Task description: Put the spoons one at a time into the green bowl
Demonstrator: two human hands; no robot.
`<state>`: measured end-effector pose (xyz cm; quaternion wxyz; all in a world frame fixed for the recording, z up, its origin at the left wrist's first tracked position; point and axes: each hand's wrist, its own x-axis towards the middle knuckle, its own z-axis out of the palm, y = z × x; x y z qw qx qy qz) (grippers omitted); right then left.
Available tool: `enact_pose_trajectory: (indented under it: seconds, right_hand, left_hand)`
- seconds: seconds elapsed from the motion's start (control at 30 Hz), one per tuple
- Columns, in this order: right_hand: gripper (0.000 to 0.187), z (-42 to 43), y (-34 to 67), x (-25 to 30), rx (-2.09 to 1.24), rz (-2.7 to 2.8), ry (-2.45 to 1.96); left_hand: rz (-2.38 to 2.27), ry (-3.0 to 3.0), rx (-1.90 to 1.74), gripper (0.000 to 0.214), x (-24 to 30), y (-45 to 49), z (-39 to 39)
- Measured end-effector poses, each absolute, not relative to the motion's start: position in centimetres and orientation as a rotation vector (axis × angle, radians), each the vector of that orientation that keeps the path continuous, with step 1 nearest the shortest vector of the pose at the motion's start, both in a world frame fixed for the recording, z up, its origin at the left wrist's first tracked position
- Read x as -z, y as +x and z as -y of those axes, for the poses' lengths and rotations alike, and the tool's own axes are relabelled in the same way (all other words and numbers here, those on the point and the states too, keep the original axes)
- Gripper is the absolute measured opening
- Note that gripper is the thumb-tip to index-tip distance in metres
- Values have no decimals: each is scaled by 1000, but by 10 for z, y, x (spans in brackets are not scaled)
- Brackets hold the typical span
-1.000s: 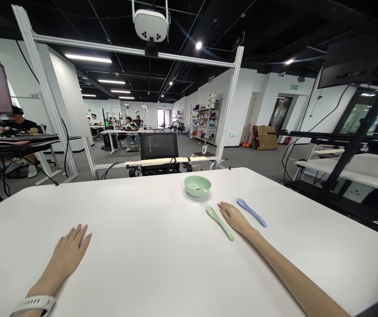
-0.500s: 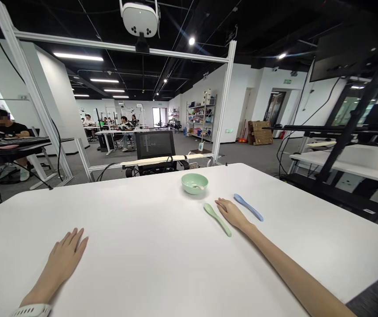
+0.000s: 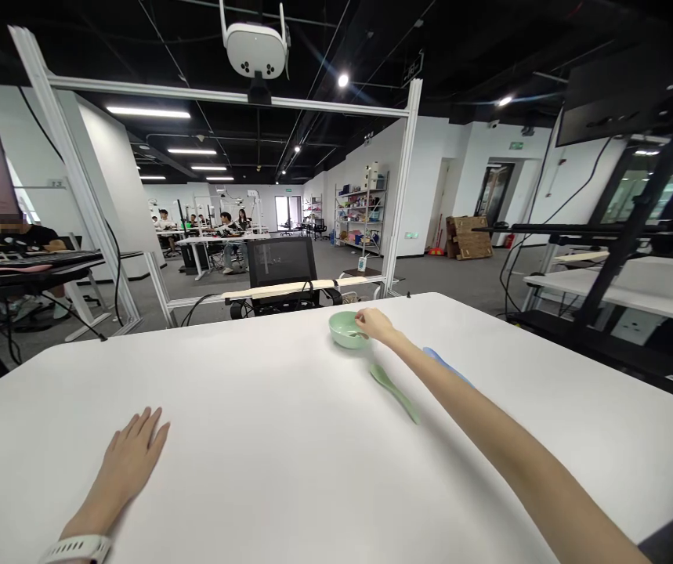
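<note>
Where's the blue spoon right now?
In the head view, the blue spoon lies on the white table right of the green spoon, partly hidden by the right forearm.

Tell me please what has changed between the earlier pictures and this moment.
The right hand moved forward from between the two spoons to the rim of the pale green bowl; no clear grasp shows. The left hand stayed flat on the white table; the green spoon and blue spoon stayed put.

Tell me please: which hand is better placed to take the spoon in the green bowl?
The right hand, I think: it is already beside the rim of the pale green bowl, close to the spoon. The left hand lies flat on the white table, far from the bowl.
</note>
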<state>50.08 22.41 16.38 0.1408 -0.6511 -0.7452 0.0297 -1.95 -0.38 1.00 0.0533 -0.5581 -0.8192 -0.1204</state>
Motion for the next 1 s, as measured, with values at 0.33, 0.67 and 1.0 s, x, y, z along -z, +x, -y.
enact_pose_trajectory:
  seconds: [0.33, 0.67, 1.0]
  right_hand:
    - [21, -238, 468, -159, -118, 2127, -2064]
    - [49, -214, 493, -163, -73, 1966, -1722]
    - [33, -116, 541, -98, -321, 1745, -1777]
  left_hand:
    - [2482, -1698, 308, 83, -13, -14, 7]
    - [2486, -1684, 379, 80, -13, -10, 7]
    - [2228, -1828, 571, 70, -31, -5, 6]
